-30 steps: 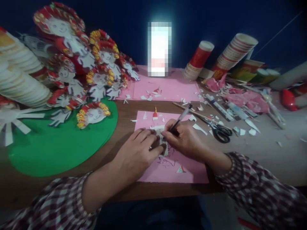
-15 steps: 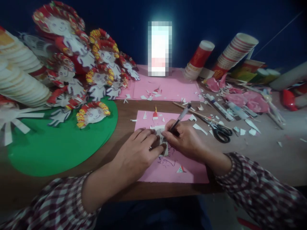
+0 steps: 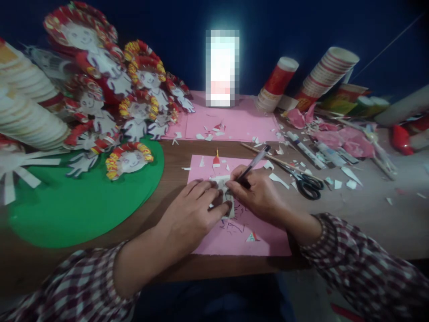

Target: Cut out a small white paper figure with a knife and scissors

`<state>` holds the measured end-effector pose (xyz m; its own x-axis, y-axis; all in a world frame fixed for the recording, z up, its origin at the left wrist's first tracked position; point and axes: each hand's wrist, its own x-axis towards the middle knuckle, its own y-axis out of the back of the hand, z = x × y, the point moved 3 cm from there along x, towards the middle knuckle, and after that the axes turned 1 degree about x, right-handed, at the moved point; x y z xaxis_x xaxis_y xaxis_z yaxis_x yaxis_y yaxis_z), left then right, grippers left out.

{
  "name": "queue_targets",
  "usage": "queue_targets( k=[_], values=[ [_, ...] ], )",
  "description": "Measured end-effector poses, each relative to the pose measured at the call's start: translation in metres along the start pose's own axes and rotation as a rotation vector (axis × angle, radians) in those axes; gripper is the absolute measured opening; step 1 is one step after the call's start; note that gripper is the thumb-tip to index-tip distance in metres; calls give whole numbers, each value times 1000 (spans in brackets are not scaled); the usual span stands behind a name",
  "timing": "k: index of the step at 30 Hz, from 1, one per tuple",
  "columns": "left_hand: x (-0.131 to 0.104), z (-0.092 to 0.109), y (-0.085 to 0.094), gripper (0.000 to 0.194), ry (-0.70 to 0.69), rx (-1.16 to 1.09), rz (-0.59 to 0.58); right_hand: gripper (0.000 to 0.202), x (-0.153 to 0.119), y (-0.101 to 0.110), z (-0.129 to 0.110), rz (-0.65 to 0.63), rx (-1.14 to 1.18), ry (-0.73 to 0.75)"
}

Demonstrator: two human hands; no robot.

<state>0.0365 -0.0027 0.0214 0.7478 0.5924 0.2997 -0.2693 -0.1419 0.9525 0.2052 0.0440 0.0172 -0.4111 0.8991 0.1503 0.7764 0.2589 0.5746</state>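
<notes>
On a pink sheet (image 3: 268,239) in front of me lies a small white paper piece (image 3: 229,211) with dark lines drawn on it. My left hand (image 3: 196,210) rests over its left part, fingers spread and pressing it down. A dark pen with a clear barrel (image 3: 251,165) is held in my right hand (image 3: 259,192), closed around it. Its tip is down at the paper, partly hidden by my fingers. Purple pen marks (image 3: 236,227) show on the pink sheet below the paper. A red-and-yellow paper scrap (image 3: 216,161) lies above my hands.
Black-handled scissors (image 3: 310,184), a thin wooden stick (image 3: 278,158), markers (image 3: 306,152) and white scraps lie at right. Stacked paper cups (image 3: 330,67) stand behind. Paper-cup figures (image 3: 140,76) crowd the left, beside a green sheet (image 3: 67,214). A blurred bright screen (image 3: 222,67) stands at back.
My right hand and the pen's upper end have shifted very slightly; the pen leans a little more to the right. My left hand stays on the paper.
</notes>
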Motion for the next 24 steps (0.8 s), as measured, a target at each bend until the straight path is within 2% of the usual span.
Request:
queue_targets(
  k=[4, 6, 10, 13, 17, 24],
  values=[
    [0, 0, -1, 25, 0, -17, 6, 12, 0, 0, 0, 23, 41, 14],
    [0, -1, -1, 25, 0, -34, 10, 14, 0, 0, 1, 44, 116, -34],
    [-2, -8, 2, 24, -19, -86, 52, 21, 2, 2, 7, 150, 496, -235],
    [-4, -21, 10, 24, 11, -94, 147, 24, 5, 5, 9, 217, 659, -282],
    [-6, -40, 19, 23, 108, -65, 245, 24, 6, 7, 8, 213, 692, -296],
    [-8, -52, 14, 21, 161, -90, 250, 26, 4, 7, 7, 202, 680, -331]
  ],
)
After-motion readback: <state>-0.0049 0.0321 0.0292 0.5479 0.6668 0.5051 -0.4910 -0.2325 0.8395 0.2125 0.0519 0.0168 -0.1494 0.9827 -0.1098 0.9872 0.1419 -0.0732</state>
